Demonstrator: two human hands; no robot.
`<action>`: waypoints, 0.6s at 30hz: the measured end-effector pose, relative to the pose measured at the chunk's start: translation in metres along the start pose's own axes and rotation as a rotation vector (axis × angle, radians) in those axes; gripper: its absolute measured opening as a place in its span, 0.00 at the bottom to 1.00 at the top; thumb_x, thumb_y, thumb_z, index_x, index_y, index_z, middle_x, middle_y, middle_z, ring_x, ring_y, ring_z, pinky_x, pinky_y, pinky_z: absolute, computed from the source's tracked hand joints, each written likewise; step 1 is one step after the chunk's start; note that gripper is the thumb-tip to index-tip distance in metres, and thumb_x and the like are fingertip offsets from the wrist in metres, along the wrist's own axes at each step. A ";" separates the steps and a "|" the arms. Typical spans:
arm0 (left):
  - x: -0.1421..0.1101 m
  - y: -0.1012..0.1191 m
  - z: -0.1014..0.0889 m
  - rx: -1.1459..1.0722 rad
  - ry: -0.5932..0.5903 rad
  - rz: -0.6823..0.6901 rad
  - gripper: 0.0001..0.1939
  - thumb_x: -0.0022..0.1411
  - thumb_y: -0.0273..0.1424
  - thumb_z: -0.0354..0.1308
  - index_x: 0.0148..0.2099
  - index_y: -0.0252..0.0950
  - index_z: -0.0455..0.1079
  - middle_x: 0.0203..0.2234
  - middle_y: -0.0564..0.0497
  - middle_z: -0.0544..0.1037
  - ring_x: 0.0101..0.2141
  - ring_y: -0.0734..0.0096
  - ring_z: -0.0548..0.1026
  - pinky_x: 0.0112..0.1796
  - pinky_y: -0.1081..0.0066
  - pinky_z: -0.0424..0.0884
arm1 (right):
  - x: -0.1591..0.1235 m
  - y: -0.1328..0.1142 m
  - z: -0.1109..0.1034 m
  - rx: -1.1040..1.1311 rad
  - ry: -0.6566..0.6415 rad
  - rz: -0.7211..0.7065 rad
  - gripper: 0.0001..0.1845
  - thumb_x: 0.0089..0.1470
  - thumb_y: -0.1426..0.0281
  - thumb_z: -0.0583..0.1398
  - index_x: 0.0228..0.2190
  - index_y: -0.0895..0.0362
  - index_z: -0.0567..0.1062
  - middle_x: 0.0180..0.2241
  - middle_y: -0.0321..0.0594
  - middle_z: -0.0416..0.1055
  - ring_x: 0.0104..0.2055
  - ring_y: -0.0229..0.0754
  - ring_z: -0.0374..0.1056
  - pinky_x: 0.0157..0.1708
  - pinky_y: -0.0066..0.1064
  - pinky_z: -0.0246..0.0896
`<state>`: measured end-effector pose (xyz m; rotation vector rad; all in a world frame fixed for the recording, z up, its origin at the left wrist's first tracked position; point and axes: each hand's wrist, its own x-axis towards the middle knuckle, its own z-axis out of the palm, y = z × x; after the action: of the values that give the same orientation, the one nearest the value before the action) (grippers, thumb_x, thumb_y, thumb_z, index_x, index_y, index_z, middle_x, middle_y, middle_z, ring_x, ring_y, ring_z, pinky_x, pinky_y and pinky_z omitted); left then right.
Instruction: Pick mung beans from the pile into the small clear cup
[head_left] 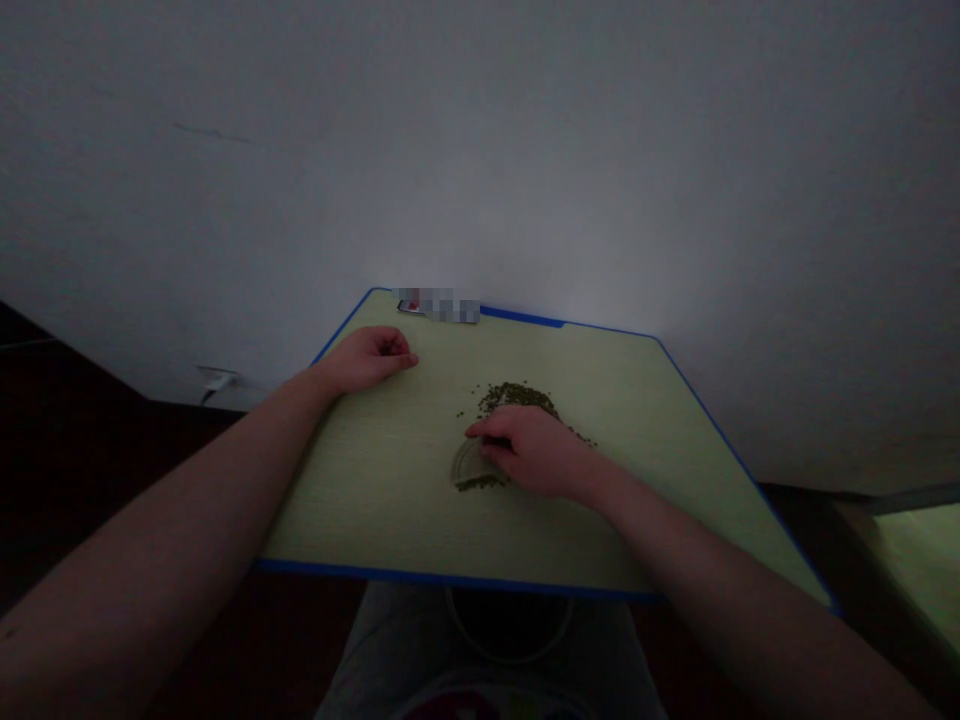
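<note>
A person's right hand [536, 450], fingers curled, reached over what looked like a clear dish [466, 462] mid-table [360, 500], its hold impossible to tell, while small green grains [517, 395] lay scattered toward the far edge. The left hand [367, 357], half curled with nothing visible in it, rested near the left edge. The step appeared to be fingering grains at the dish; the next move seemed to call for a light fingertip pinch.
</note>
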<state>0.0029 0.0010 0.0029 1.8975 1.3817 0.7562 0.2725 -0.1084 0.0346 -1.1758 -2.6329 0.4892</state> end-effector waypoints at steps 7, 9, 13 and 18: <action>0.001 -0.003 0.001 0.005 0.004 0.017 0.14 0.50 0.42 0.62 0.29 0.36 0.67 0.19 0.56 0.67 0.21 0.77 0.63 0.25 0.72 0.59 | 0.002 0.001 -0.003 -0.064 -0.106 -0.130 0.15 0.56 0.76 0.59 0.45 0.57 0.79 0.37 0.43 0.75 0.40 0.44 0.70 0.43 0.34 0.63; 0.001 -0.003 0.000 0.011 0.007 0.014 0.14 0.50 0.42 0.62 0.29 0.35 0.67 0.19 0.56 0.67 0.21 0.77 0.63 0.25 0.73 0.59 | 0.000 0.001 -0.004 -0.058 -0.129 -0.118 0.15 0.56 0.76 0.59 0.45 0.57 0.79 0.37 0.43 0.75 0.41 0.44 0.70 0.43 0.33 0.62; 0.001 0.000 0.000 0.025 0.006 0.009 0.14 0.49 0.41 0.61 0.28 0.35 0.67 0.18 0.56 0.66 0.21 0.77 0.62 0.25 0.73 0.58 | -0.010 0.003 -0.007 -0.046 -0.160 -0.076 0.14 0.57 0.75 0.58 0.45 0.58 0.78 0.38 0.43 0.75 0.41 0.43 0.69 0.42 0.32 0.60; 0.001 0.001 0.001 -0.011 0.002 0.000 0.13 0.48 0.40 0.61 0.28 0.35 0.66 0.18 0.56 0.66 0.21 0.77 0.62 0.24 0.72 0.58 | -0.029 0.001 -0.008 -0.054 -0.192 0.014 0.13 0.58 0.73 0.58 0.43 0.57 0.78 0.36 0.42 0.74 0.38 0.42 0.69 0.39 0.31 0.58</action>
<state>0.0041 0.0012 0.0033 1.8893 1.3762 0.7649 0.2947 -0.1277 0.0404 -1.2199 -2.8176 0.5635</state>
